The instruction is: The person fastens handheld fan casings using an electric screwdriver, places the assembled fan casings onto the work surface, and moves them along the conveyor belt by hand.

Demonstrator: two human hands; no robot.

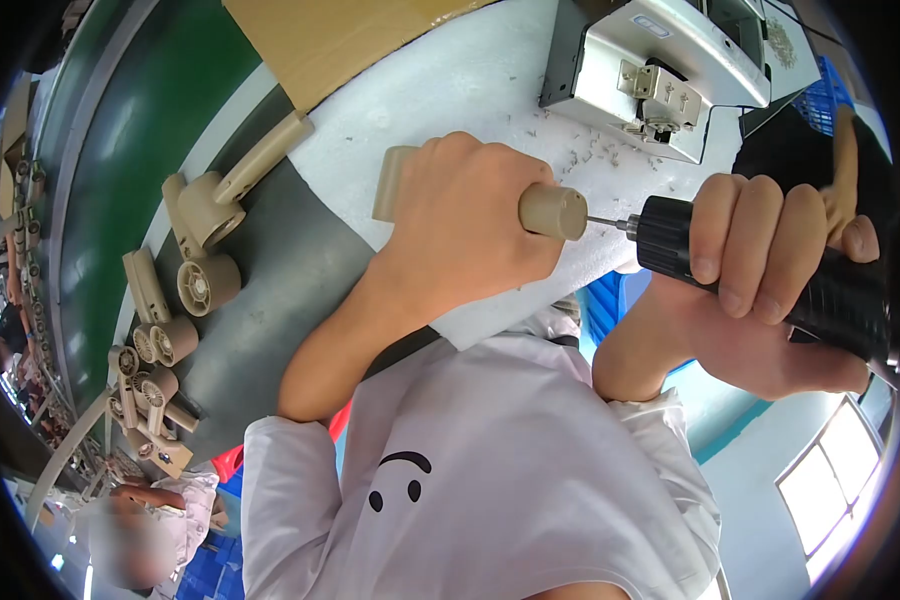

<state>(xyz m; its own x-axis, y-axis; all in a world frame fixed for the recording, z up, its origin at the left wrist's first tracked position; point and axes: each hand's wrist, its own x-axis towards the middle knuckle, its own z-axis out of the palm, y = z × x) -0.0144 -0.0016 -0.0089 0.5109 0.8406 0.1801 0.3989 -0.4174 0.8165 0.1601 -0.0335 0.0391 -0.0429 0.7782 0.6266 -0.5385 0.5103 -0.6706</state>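
Note:
My left hand is closed around a beige plastic part. The round end of that part sticks out toward the right, and its other end shows behind my knuckles. In my right hand is a black electric screwdriver, its fingers wrapped round the body. The thin bit points left and reaches the face of the round end; whether a screw sits at its tip is too small to tell.
A white foam sheet with scattered small screws lies under my hands. Beyond it stands a silver metal screw feeder. Several beige parts lie at left beside a green conveyor. Cardboard lies at the top. Other people are nearby.

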